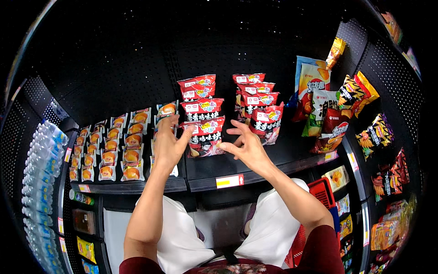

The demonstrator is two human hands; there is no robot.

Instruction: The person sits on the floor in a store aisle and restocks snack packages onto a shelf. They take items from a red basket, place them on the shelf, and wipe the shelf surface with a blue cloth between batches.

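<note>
On a black shelf, red-and-black snack bags stand upright in two columns, one behind another. My left hand is at the left edge of the front snack bag of the left column, fingers apart and thumb near the bag's upper corner. At that bag's lower right edge is the thumb of my right hand; its other fingers are spread in the gap between the columns. Whether either thumb touches the bag is unclear. The front bag of the right column leans slightly beside my right fingers. My left hand partly covers a row of wrapped cakes.
Rows of wrapped cakes fill the left shelf. Water bottles stand far left. Larger chip bags crowd the right corner. A price label sits on the shelf lip. Below right is a red shopping basket.
</note>
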